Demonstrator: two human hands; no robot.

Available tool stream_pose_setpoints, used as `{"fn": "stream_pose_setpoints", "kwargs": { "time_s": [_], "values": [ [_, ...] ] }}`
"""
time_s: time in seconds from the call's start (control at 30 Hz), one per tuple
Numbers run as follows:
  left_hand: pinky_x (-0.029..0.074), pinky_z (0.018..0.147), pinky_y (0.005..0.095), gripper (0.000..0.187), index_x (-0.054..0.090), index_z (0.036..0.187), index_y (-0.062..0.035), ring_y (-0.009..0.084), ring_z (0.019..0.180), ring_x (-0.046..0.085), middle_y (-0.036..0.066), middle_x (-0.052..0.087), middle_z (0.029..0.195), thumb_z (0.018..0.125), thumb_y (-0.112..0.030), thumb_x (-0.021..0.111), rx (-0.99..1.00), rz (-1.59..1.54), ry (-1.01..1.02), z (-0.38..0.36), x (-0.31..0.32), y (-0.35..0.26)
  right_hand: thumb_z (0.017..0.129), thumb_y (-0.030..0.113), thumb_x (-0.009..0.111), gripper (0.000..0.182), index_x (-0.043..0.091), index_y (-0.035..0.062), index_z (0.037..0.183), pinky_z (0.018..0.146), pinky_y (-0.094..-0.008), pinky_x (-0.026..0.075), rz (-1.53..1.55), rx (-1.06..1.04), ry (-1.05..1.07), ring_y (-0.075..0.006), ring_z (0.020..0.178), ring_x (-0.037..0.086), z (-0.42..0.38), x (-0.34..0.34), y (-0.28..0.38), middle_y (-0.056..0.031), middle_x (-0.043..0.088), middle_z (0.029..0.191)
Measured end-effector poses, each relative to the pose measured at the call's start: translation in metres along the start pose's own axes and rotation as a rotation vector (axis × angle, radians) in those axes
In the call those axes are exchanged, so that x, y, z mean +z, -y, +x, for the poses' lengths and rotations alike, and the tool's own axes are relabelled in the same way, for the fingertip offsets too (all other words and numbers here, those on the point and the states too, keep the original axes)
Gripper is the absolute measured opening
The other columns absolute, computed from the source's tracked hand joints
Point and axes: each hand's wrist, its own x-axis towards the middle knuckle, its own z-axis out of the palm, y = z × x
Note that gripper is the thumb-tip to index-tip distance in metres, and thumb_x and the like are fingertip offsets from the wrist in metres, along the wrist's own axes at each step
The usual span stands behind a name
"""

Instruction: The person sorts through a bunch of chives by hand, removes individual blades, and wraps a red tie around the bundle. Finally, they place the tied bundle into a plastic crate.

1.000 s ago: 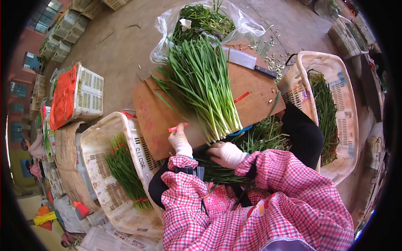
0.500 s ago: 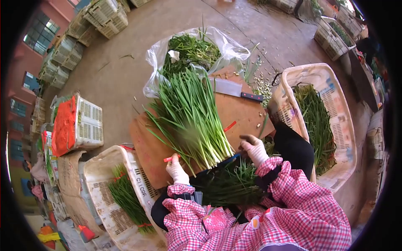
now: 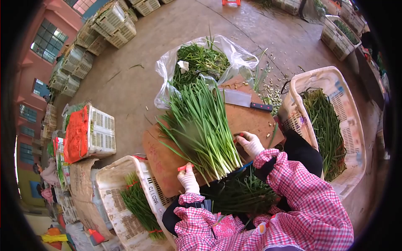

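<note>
A loose bundle of garlic chives (image 3: pixel 205 125) lies on the brown wooden board (image 3: pixel 161 171), pale cut ends toward me. My left hand (image 3: pixel 188 180), in a white glove with bare fingertips, pinches one end of a red strip (image 3: pixel 185 167) at the bundle's left side. On the other side, my right hand (image 3: pixel 250 144) is closed on a red piece beside the stems, apparently the same strip's other end. Its middle is hidden, seemingly under the chives. A cleaver (image 3: pixel 243 99) with a black handle rests flat on the board behind the bundle.
A clear plastic bag (image 3: pixel 165 69) of loose greens stands behind the board. White crates with greens flank me, one on the left (image 3: pixel 111 190) and one on the right (image 3: pixel 356 138). More chives (image 3: pixel 238 194) lie over my lap. Cut stem bits (image 3: pixel 272 94) litter the floor.
My right hand has moved in toward the stems and closed on the red piece that lay on the board. My left hand still holds its end. The whole view has shifted slightly.
</note>
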Motion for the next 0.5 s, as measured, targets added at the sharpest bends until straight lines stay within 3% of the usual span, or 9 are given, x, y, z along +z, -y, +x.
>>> {"fn": "stream_pose_setpoints", "kwargs": {
  "time_s": [0.07,0.1,0.17,0.23,0.27,0.3,0.37,0.4,0.5],
  "values": [
    [0.034,0.048,0.0264,0.026,0.062,0.065,-0.0035,0.0058,0.051,0.04,-0.007,0.048,0.056,0.081,-0.023,0.067,0.166,0.01,0.014,-0.019,0.011,-0.025,0.089,0.013,0.056,0.021,0.062,0.0007,0.105,0.068,-0.0256,0.046,0.155,0.039,0.04,-0.0115,0.072,0.057,0.004,0.016,0.0,-0.0048,0.064,0.084],
    [0.034,0.048,0.0264,0.026,0.062,0.065,-0.0035,0.0058,0.051,0.04,-0.007,0.048,0.056,0.081,-0.023,0.067,0.152,0.018,0.013,-0.022,0.016,-0.029,0.09,0.012,0.056,0.016,0.063,-0.0011,0.096,0.07,-0.0263,0.046,0.059,0.024,0.048,-0.0123,0.074,0.057,-0.011,0.025,0.025,-0.0048,0.064,0.08],
    [0.032,0.046,0.0274,0.026,0.062,0.068,0.0001,0.0042,0.05,0.038,-0.004,0.049,0.055,0.082,-0.022,0.067,0.352,0.111,0.116,-0.022,0.025,-0.039,0.088,0.013,0.057,0.017,0.063,-0.0003,0.097,0.071,-0.0299,0.048,-0.103,-0.059,0.157,-0.0188,0.074,0.061,-0.029,0.04,0.053,-0.0091,0.066,0.082],
    [0.033,0.046,0.0267,0.024,0.063,0.072,0.0027,0.0047,0.049,0.039,-0.001,0.049,0.053,0.083,-0.019,0.065,0.44,0.358,0.163,-0.032,0.027,-0.061,0.088,0.011,0.056,0.016,0.062,-0.001,0.096,0.071,-0.0295,0.048,-0.397,-0.32,0.261,-0.0158,0.075,0.059,-0.028,0.05,0.051,-0.0097,0.064,0.081],
    [0.039,0.049,0.0275,0.021,0.064,0.075,0.0034,0.0065,0.05,0.045,0.003,0.054,0.053,0.084,-0.015,0.062,0.443,0.442,0.17,-0.028,0.025,-0.061,0.086,0.013,0.057,0.018,0.062,-0.0008,0.097,0.072,-0.0313,0.048,-0.392,-0.301,0.27,-0.0215,0.075,0.061,-0.027,0.057,0.05,-0.0137,0.063,0.08],
    [0.039,0.049,0.0275,0.021,0.064,0.075,0.0034,0.0065,0.05,0.045,0.003,0.054,0.053,0.084,-0.015,0.062,0.445,0.447,0.163,-0.026,0.022,-0.061,0.086,0.013,0.057,0.018,0.062,-0.0008,0.097,0.072,-0.0313,0.048,-0.385,-0.302,0.276,-0.0215,0.075,0.061,-0.027,0.059,0.051,-0.0137,0.063,0.08],
    [0.043,0.053,0.0302,0.02,0.063,0.076,0.0041,0.0095,0.051,0.048,0.007,0.06,0.057,0.084,-0.013,0.06,0.517,0.46,0.275,-0.025,0.019,-0.062,0.086,0.015,0.057,0.019,0.062,0.0012,0.098,0.073,-0.0335,0.049,-0.605,-0.386,0.332,-0.0271,0.076,0.062,-0.029,0.063,0.052,-0.0159,0.064,0.082],
    [0.045,0.057,0.0317,0.019,0.063,0.078,0.0041,0.0105,0.054,0.051,0.012,0.064,0.064,0.084,-0.014,0.06,0.526,0.624,0.285,-0.019,0.013,-0.055,0.084,0.022,0.058,0.02,0.064,0.0052,0.094,0.072,-0.0374,0.05,-0.657,-0.38,0.322,-0.0346,0.08,0.062,-0.029,0.065,0.04,-0.0175,0.064,0.084],
    [0.045,0.058,0.0322,0.02,0.063,0.079,0.004,0.0105,0.055,0.052,0.014,0.065,0.066,0.084,-0.016,0.06,0.468,0.511,0.22,-0.022,0.009,-0.048,0.085,0.024,0.058,0.022,0.064,0.0054,0.093,0.072,-0.0384,0.05,-0.572,-0.341,0.216,-0.0341,0.08,0.062,-0.033,0.065,0.03,-0.0178,0.064,0.084]
  ]
}}
